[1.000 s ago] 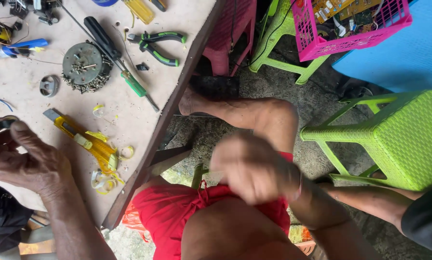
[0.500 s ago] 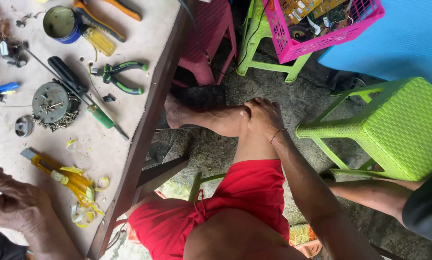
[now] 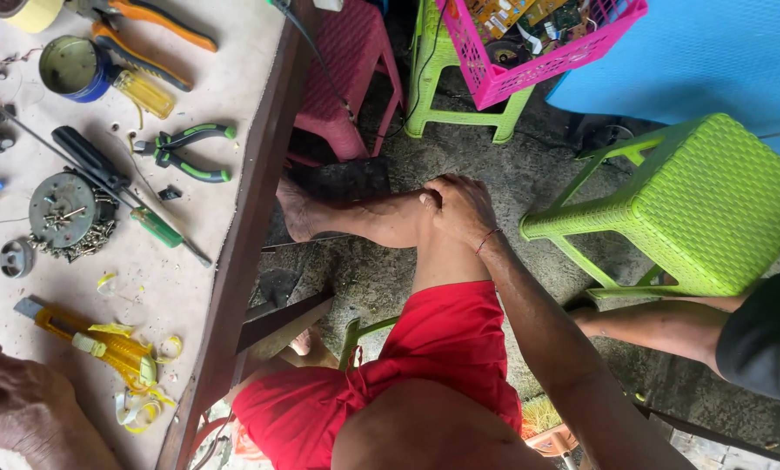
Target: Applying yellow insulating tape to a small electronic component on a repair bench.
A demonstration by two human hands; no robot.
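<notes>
left hand (image 3: 11, 405): bottom-left corner, resting on the bench (image 3: 233, 96); fingers curled loosely, cut by the frame edge, cannot tell if they hold anything.
yellow utility knife (image 3: 90, 339): lies flat on the bench just right of the left hand, nearest thing to it, not touched; curls of yellow tape scrap (image 3: 142, 405) around its tip.
round metal part (image 3: 62, 211): up-left of the knife, small screws piled on and beside it.
screwdrivers: black-handled screwdriver (image 3: 90, 155) and green-handled screwdriver (image 3: 159, 228) lie diagonally, side by side, next to the round part.
green pliers (image 3: 188, 152): jaws pointing left, apart from both hands.
blue tin (image 3: 72, 65): top left, open, beside a small yellow bottle (image 3: 146, 93).
orange pliers (image 3: 146, 26): top edge of the bench.
right hand (image 3: 459, 209): off the bench, down at the person's own raised shin by the ankle; fingers wrapped lightly on the leg, holding no tool.
foot (image 3: 298, 213): bare, resting near the bench edge.
red shorts (image 3: 407, 365): lower centre.
pink stool (image 3: 346, 70): under the bench edge, top centre.
pink basket (image 3: 494, 74): on a green stool behind, holds circuit boards and wire.
green stool (image 3: 694, 204): right, nothing on it.
second person: arm (image 3: 668, 326) and dark sleeve at right edge.
handling note: judged only: knife best picked up by the handle, blade end away; right hand would need to come back above the bench to steady any part.
</notes>
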